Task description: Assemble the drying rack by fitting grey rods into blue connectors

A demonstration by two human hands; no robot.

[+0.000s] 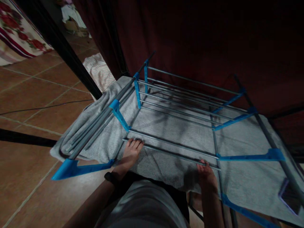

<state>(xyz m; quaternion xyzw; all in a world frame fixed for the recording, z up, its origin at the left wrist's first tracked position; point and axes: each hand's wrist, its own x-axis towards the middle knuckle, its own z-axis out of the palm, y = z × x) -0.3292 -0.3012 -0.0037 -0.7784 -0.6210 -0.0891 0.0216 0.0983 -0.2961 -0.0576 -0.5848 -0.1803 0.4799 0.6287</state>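
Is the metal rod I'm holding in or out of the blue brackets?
Out: both ends of the metal rod show bare, apart from the blue brackets.

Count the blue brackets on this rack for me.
8. Left side: left farthest bracket, left second bracket, left third bracket, left nearest bracket. Right side: right farthest bracket, right second bracket, right third bracket, right nearest bracket. Others may be hidden.

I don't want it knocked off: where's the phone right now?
In the head view, the phone lies at lower right on the grey blanket, partly behind a thick grey pole, right of the right hand.
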